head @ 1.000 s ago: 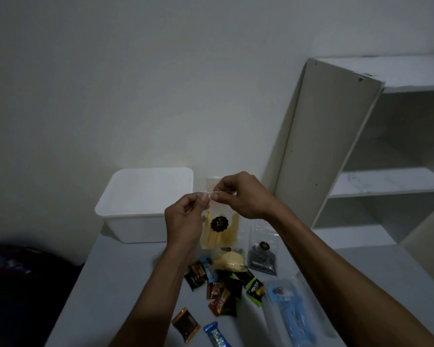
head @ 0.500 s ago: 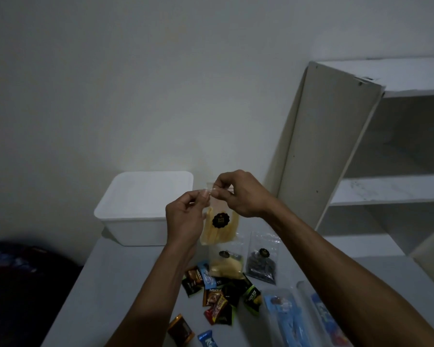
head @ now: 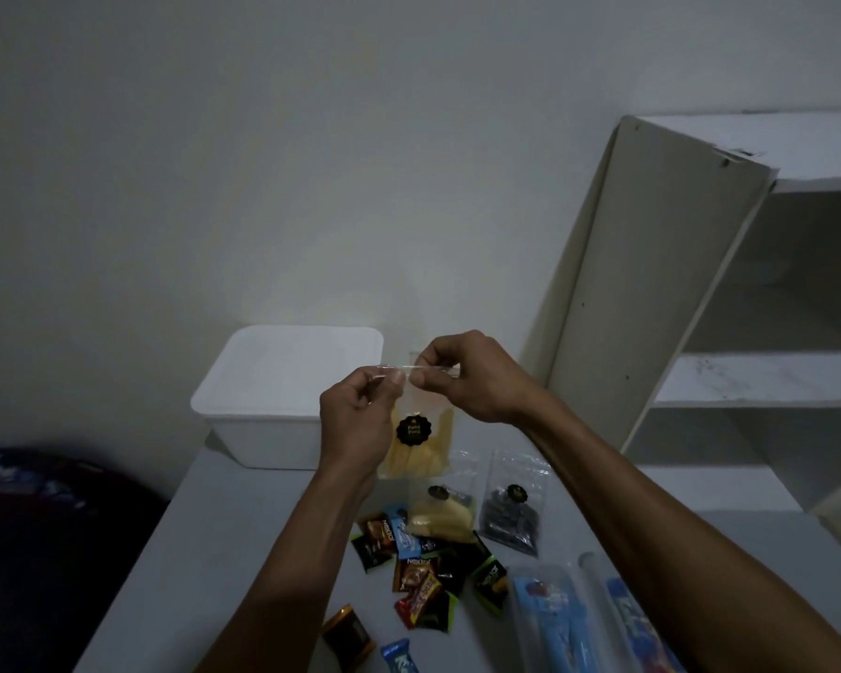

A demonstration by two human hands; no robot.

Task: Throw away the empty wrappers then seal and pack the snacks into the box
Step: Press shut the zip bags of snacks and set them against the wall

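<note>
Both hands have barely shifted since a moment ago. Left hand [head: 355,420] and right hand [head: 467,376] pinch the top edge of the clear pouch of yellow snacks [head: 416,444], held above the table [head: 224,551], right of the white box [head: 282,395].

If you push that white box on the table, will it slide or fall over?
The white box would probably slide, not tip: it looks low, wide and flat-bottomed. It seems like thin plastic, so likely light. The grey table looks smooth, which should help it glide.
</note>
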